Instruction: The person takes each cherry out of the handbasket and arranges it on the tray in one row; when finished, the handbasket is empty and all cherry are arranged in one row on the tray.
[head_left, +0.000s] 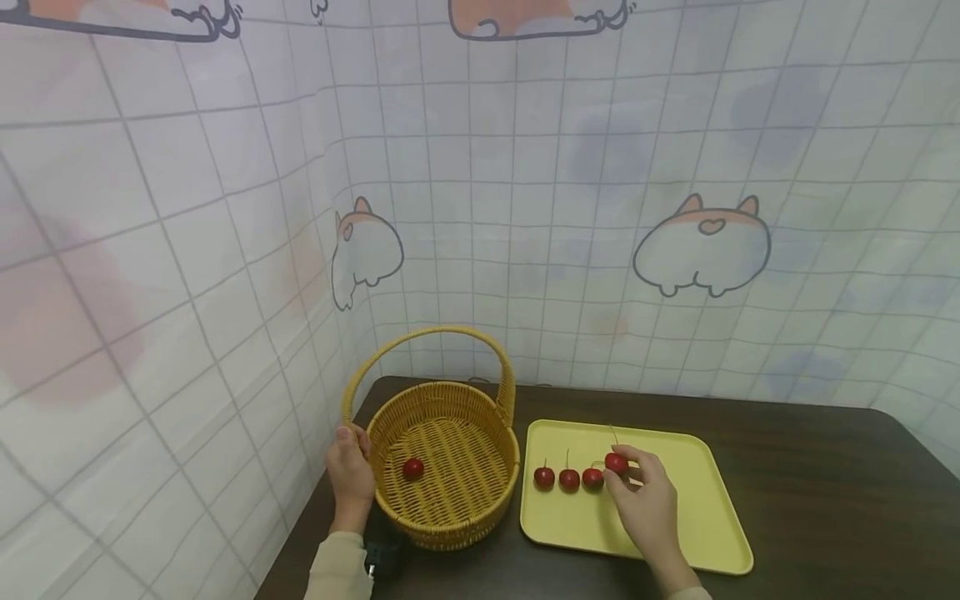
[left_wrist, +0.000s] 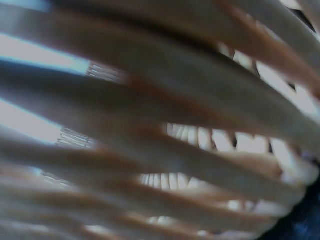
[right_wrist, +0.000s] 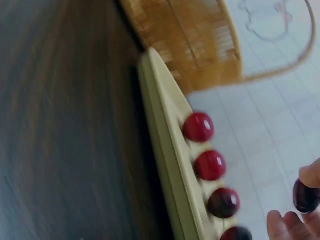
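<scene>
My right hand pinches a red cherry by its body between thumb and fingers, its thin stem pointing up. In the right wrist view this cherry shows dark, raised over the tray. A row of cherries with stems lies on the yellow tray, just left of that hand. On the left, my left hand grips the wicker basket where its handle meets the rim. One cherry lies inside on the woven floor. Blurred wicker strands fill the left wrist view.
Basket and tray stand side by side on a dark wooden table. The tall arched handle rises over the basket. A small black object lies by the left sleeve. A gridded cloth hangs behind and at the left.
</scene>
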